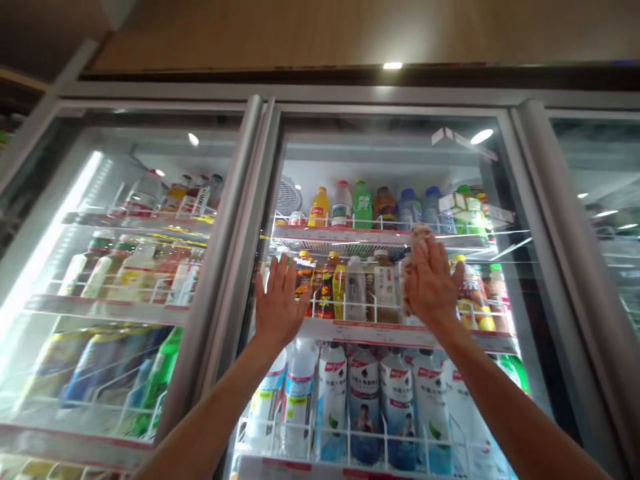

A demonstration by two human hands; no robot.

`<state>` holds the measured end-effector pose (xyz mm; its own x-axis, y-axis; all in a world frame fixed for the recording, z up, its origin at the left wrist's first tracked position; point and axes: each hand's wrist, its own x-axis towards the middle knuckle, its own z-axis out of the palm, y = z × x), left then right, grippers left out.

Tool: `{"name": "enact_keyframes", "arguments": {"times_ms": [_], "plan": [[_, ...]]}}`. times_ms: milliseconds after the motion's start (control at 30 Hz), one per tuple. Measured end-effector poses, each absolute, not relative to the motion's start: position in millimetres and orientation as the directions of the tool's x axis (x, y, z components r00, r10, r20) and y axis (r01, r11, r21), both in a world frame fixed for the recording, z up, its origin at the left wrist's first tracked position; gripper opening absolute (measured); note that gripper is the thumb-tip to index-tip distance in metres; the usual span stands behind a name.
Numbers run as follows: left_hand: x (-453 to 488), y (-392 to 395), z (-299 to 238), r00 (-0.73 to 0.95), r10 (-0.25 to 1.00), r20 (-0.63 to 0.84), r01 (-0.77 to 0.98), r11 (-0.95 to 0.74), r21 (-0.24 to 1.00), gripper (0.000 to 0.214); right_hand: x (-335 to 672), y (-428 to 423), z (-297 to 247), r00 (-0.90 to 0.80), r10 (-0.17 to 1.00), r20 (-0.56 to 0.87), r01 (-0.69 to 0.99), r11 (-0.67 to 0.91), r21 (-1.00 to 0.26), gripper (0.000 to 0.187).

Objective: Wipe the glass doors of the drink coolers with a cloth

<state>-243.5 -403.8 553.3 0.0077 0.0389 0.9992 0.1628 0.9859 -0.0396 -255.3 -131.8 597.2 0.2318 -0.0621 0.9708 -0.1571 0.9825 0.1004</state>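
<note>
My left hand (pixel 276 303) lies flat against the glass door (pixel 360 143) of a drinks fridge, fingers stretched out and holding nothing. To the right, my right hand (pixel 434 287) presses a pale, blotchy cloth (pixel 408 290) against the same pane. Part of the cloth shows above the fingertips and along the hand's left side; the rest is hidden under the palm. Behind the glass, between both hands, stand a dark bottle with a yellow cap (pixel 327 287) and a white-labelled tea bottle (pixel 385 287).
A metal door frame (pixel 250 200) parts this door from the left glass door (pixel 150 150). Another upright frame (pixel 547 220) stands at right. Inside, a green bottle (pixel 362 205) is on the top shelf, and several blue-white bottles (pixel 365 407) fill the lower rack. A wooden panel (pixel 320 33) runs above.
</note>
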Motion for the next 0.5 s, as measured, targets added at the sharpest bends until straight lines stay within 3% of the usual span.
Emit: {"name": "enact_keyframes", "arguments": {"times_ms": [67, 200, 267, 333, 433, 500], "plan": [[-245, -402, 557, 0.004, 0.049, 0.999, 0.156, 0.986, -0.049, 0.055, -255, -143, 589, 0.223, -0.085, 0.971, -0.184, 0.975, 0.127, 0.050], [-248, -399, 559, 0.018, 0.035, 0.999, 0.161, 0.986, -0.037, 0.057, -250, -198, 550, 0.206, -0.439, 0.874, -0.239, 0.844, 0.480, 0.051], [-246, -402, 556, 0.018, 0.046, 0.999, 0.161, 0.986, -0.048, 0.056, -249, -209, 544, 0.205, -0.517, 0.831, -0.254, 0.792, 0.556, 0.050], [-244, -407, 550, 0.008, 0.070, 0.997, 0.160, 0.985, -0.071, 0.055, -251, -199, 558, 0.215, -0.408, 0.887, -0.258, 0.852, 0.455, 0.050], [-242, -418, 536, 0.004, 0.094, 0.996, 0.165, 0.982, -0.093, 0.053, -255, -179, 602, 0.209, -0.106, 0.972, -0.276, 0.947, 0.163, 0.050], [-242, -426, 526, 0.023, 0.079, 0.997, 0.193, 0.978, -0.082, 0.054, -255, -186, 624, 0.164, -0.066, 0.984, -0.293, 0.949, 0.113, 0.051]]}}
